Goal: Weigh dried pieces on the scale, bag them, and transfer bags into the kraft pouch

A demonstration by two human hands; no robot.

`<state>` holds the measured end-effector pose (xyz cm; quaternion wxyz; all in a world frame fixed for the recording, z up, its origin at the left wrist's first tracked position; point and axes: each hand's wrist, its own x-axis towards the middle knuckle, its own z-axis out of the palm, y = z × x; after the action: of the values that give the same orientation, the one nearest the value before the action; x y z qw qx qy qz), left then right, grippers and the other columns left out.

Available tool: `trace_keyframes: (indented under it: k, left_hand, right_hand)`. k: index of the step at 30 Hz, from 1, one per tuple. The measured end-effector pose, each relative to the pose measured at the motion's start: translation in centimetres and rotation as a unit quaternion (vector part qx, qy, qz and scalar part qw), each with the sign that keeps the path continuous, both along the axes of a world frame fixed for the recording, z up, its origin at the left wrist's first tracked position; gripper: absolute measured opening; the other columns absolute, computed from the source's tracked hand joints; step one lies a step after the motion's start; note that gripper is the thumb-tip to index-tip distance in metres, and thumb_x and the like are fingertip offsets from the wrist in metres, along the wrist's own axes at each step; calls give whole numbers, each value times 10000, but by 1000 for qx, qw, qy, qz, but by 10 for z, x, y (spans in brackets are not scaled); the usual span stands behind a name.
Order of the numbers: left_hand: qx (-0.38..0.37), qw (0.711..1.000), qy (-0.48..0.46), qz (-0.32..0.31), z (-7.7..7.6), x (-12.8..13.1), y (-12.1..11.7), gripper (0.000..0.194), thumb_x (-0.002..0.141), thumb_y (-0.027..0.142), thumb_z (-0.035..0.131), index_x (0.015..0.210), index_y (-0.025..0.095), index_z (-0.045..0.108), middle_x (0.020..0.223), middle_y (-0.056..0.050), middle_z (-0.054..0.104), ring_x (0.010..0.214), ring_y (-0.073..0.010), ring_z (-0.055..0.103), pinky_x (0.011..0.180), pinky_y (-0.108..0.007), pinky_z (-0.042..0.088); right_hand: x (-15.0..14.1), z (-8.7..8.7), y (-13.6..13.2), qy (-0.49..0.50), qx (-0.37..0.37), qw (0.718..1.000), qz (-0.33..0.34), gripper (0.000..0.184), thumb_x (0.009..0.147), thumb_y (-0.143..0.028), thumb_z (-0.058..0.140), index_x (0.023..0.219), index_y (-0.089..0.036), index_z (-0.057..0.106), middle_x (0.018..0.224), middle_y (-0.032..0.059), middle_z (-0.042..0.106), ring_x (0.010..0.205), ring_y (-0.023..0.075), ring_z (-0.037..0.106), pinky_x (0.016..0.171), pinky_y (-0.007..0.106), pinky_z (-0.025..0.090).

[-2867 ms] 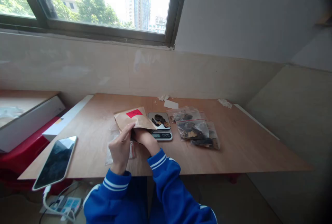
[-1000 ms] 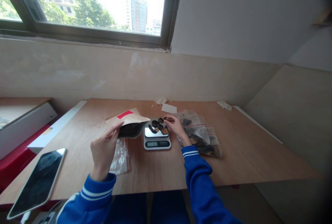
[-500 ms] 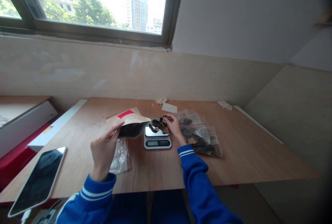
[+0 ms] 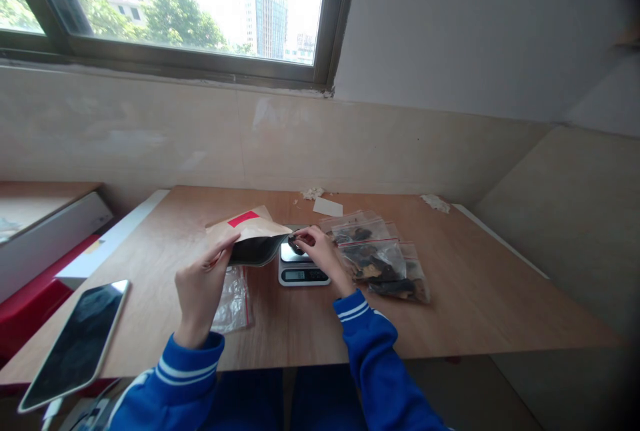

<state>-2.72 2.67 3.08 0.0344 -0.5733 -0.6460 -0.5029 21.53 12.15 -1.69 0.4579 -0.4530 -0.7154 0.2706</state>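
Observation:
My left hand point(image 4: 203, 291) is closed on the edge of a brown paper pouch point(image 4: 263, 226) with a red label. The pouch is tilted, its dark mouth open toward a small digital kitchen scale point(image 4: 286, 278). Over the scale's plate, my right hand point(image 4: 323, 254) is closed, fingertips pinching a dark dried piece point(image 4: 294, 243) close to the pouch's right corner. The hand covers much of the plate, hiding what lies there. Below the pouch lies a clear zip bag point(image 4: 233, 301) with a red seal line.
Several clear zip bags of dark dried pieces point(image 4: 380, 261) lie right of the scale. Behind it are a white card point(image 4: 328, 207) and crumpled white tissue point(image 4: 313, 193). A tablet point(image 4: 75, 344) with a cable rests at the table's front left edge.
My right hand has moved left across the scale toward the pouch's mouth, carrying a dark dried piece and covering the pieces on the plate. My left hand and the pouch have barely moved.

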Motion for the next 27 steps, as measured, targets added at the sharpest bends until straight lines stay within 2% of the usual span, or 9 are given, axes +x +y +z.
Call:
trace_keyframes:
  k: [5, 9, 11, 16, 18, 21, 24, 27]
  left_hand:
    - [-6, 1000, -10, -4, 1, -1, -2, 257, 864, 393, 610, 1069, 310, 742, 799, 6, 771, 691, -178, 715, 546, -219, 426]
    - [-10, 1000, -14, -2, 2, -2, -3, 261, 862, 389, 608, 1067, 303, 744, 796, 5, 771, 677, -173, 706, 554, -220, 426]
    - [-11, 1000, -12, 2, 2, -3, -3, 266, 863, 391, 604, 1069, 298, 745, 776, 3, 769, 644, -167, 694, 551, -222, 422]
    - [-3, 1000, -10, 4, 2, -4, -3, 275, 861, 407, 600, 1065, 297, 747, 769, 0, 768, 634, -167, 691, 544, -222, 417]
    - [2, 1000, -11, 3, 2, -4, -4, 274, 861, 413, 596, 1059, 299, 748, 768, -1, 768, 656, -175, 701, 543, -222, 421]
    - [11, 1000, -17, 2, 3, -2, -6, 274, 864, 427, 587, 1040, 301, 754, 752, 0, 765, 656, -177, 704, 539, -224, 429]
    - [10, 1000, -20, 2, 2, 1, -7, 263, 864, 423, 591, 1029, 306, 758, 753, 5, 765, 636, -161, 695, 538, -217, 434]
    - [3, 1000, -18, -8, -2, 3, -8, 251, 871, 402, 591, 1038, 309, 755, 766, 12, 767, 595, -133, 673, 529, -203, 431]
  right_hand:
    - [-17, -6, -14, -168, 74, 983, 15, 47, 834, -178, 656, 876, -197, 655, 907, 48, 662, 905, 207, 599, 797, 322, 466]
    - [-21, -14, -18, -290, 114, 949, -42, 50, 836, -160, 660, 861, -198, 639, 912, 65, 665, 918, 248, 566, 826, 380, 418]
    - [-20, -18, -19, -289, 113, 949, -58, 65, 850, -139, 630, 879, -196, 641, 963, 74, 658, 938, 247, 562, 838, 381, 409]
    - [-16, -19, -24, -208, 92, 973, -29, 172, 879, -83, 534, 942, -184, 657, 1015, 84, 634, 960, 223, 573, 866, 366, 426]
    - [-17, -11, -34, -184, 93, 978, -37, 198, 888, -99, 516, 980, -192, 665, 1075, 99, 623, 1027, 245, 561, 905, 408, 419]
    - [-26, 12, -60, -96, 100, 990, -38, 242, 891, -100, 474, 992, -208, 666, 1071, 92, 614, 1050, 240, 559, 930, 411, 433]
    - [-44, 39, -91, -7, 106, 993, 44, 283, 881, -75, 434, 944, -227, 664, 925, 44, 618, 937, 189, 593, 861, 330, 492]
    - [-67, 55, -108, -50, 128, 983, 121, 339, 888, -65, 406, 1063, -222, 651, 1021, 61, 633, 1019, 188, 587, 929, 330, 495]
